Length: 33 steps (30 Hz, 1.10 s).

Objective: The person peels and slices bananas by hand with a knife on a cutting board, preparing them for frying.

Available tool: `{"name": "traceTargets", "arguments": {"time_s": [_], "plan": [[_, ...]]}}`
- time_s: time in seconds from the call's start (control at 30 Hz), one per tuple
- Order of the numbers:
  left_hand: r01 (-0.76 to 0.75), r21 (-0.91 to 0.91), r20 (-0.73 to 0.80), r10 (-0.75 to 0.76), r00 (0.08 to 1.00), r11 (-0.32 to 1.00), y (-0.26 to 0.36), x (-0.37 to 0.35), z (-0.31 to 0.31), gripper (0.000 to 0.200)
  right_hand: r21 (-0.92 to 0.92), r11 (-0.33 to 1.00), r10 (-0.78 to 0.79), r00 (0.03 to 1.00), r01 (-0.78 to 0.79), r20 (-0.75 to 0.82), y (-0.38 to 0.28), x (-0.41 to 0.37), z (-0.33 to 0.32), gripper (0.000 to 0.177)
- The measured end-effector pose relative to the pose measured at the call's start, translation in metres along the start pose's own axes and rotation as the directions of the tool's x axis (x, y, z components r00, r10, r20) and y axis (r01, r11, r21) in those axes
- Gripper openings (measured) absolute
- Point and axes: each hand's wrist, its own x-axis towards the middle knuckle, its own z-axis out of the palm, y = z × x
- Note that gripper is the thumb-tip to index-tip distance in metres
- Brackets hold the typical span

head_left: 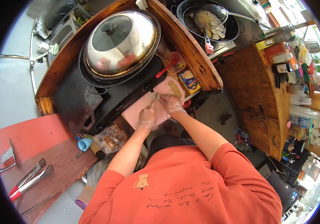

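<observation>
My left hand (147,116), in a clear plastic glove, is over the pink cutting board (132,114), its fingers closed around something I cannot make out. Close beside it on the right, my right hand (172,103), also gloved, has its fingers pinched together near the board's middle; what they hold is hidden. A flat greenish-beige piece (174,88) lies on the board just beyond my right hand. Past the board's far edge are a plastic tub with a red-handled utensil (166,69) and a blue and yellow box (189,81).
A large pan with a domed metal lid (122,41) covers the black stove (70,93). A strainer (210,16) rests over a black wok (236,31) at the top right. At left, a red table (29,130) bears tongs (33,183) and a blue cup (85,143).
</observation>
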Motion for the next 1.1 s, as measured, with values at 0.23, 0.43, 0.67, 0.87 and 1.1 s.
{"name": "traceTargets", "arguments": {"time_s": [0.23,0.43,0.67,0.87,1.1], "plan": [[-0.081,0.005,-0.013,0.081,0.997,0.997,0.002,-0.005,0.008,0.042,0.049,0.999,-0.013,0.999,0.014,-0.032,0.004,-0.003,0.003,0.026],[-0.094,0.111,0.057,0.088,0.994,0.989,0.002,-0.001,0.020,0.057,0.041,0.999,-0.029,0.997,0.032,-0.069,0.004,-0.004,0.007,0.025],[-0.058,0.049,0.018,0.057,0.998,0.997,0.005,0.006,0.000,0.044,0.053,0.999,0.011,1.000,-0.010,-0.029,-0.001,-0.001,0.000,0.026],[-0.087,0.030,0.006,0.086,0.996,0.996,0.014,-0.002,-0.014,0.035,0.031,0.999,0.020,1.000,-0.019,-0.016,-0.003,-0.005,-0.001,0.026],[-0.132,0.078,-0.018,0.134,0.991,0.988,0.002,-0.002,0.008,0.041,0.024,1.000,0.004,0.999,-0.003,-0.046,0.003,-0.005,0.006,0.028]]}}
